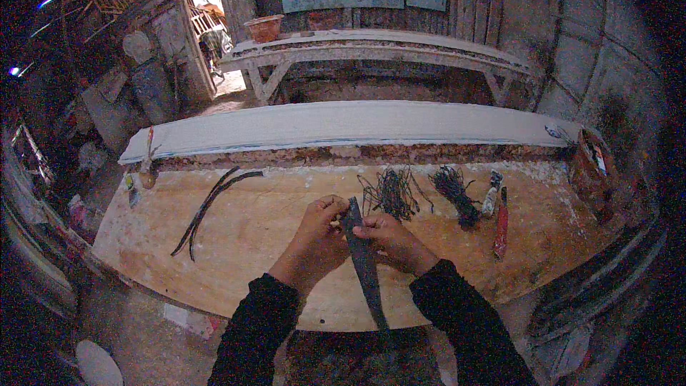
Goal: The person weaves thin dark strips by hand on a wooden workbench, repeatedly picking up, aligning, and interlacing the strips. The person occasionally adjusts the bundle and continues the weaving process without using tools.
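A long dark strip (pixel 366 275), flat and flexible-looking, hangs between my two hands above the wooden tabletop. Its wider lower part trails down past the table's near edge. My left hand (pixel 318 238) pinches it close to the upper end, fingers curled. From the other side, my right hand (pixel 393 241) grips it with the thumb laid on its face. Just beyond the right hand lies a loose tangle of thin dark cord (pixel 394 193). A tighter dark bundle of cord (pixel 457 194) is to its right. Two narrow black strips (pixel 207 207) lie crossed at the left.
The wooden tabletop (pixel 243 264) carries a red-handled tool (pixel 501 229), a whitish tube (pixel 491 194) and a small bulb-shaped object (pixel 148 177). A reddish bucket (pixel 594 164) stands at the right end. Behind runs a long white board (pixel 343 123); farther back, a bench (pixel 386 61) with a pot (pixel 264 28).
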Demonstrator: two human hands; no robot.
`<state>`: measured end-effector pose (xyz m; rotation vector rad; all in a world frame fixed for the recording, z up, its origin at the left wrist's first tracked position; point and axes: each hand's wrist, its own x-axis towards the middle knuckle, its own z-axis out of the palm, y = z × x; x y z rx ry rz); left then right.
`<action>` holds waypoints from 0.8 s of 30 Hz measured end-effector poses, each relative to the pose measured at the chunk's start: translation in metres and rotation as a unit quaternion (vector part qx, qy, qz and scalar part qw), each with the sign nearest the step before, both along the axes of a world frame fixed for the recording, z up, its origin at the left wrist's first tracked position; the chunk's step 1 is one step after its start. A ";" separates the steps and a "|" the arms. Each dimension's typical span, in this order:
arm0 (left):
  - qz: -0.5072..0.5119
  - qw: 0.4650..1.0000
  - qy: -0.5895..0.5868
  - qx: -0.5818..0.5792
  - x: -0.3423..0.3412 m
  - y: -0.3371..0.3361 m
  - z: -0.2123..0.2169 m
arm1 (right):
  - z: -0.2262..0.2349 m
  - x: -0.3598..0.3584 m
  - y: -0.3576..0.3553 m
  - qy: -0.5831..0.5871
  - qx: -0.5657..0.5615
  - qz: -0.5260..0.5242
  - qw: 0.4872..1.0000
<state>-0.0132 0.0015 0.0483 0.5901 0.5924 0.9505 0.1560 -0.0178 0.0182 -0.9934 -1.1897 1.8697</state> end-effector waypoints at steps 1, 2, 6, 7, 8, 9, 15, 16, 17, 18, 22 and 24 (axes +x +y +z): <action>0.006 1.000 0.012 0.010 -0.003 0.006 -0.012 | 0.006 -0.003 -0.003 -0.016 0.000 0.009 1.000; 0.012 0.999 0.024 0.019 -0.006 0.009 -0.017 | 0.007 -0.008 -0.002 -0.015 0.015 -0.015 1.000; -0.033 0.998 0.032 0.032 0.003 -0.002 -0.003 | -0.001 -0.006 0.003 -0.027 0.069 -0.104 0.992; -0.033 0.999 0.009 0.010 0.006 -0.002 -0.008 | -0.003 -0.006 0.005 -0.033 0.084 -0.113 0.990; -0.033 0.999 -0.015 -0.013 0.007 -0.002 -0.010 | -0.004 -0.006 0.006 -0.017 0.083 -0.135 0.987; -0.049 0.999 0.013 -0.010 0.006 -0.004 -0.008 | -0.003 -0.007 0.007 -0.002 0.081 -0.157 0.984; -0.129 0.991 0.043 0.015 0.004 -0.015 -0.004 | -0.007 -0.004 0.014 0.024 0.103 -0.222 0.969; -0.135 0.990 0.047 0.015 0.004 -0.014 -0.002 | -0.011 -0.004 0.016 0.051 0.102 -0.239 0.964; -0.141 0.989 0.051 0.016 0.004 -0.014 -0.001 | -0.013 -0.002 0.016 0.074 0.081 -0.249 0.962; -0.126 0.991 0.049 0.007 0.005 -0.013 0.001 | -0.011 -0.002 0.015 0.097 0.060 -0.257 0.960; -0.053 0.996 0.063 0.018 0.006 -0.013 0.003 | 0.001 0.001 0.009 0.044 0.044 -0.226 0.972; -0.025 0.998 0.056 0.030 0.005 -0.012 0.000 | 0.017 -0.004 -0.001 -0.056 0.029 -0.178 0.982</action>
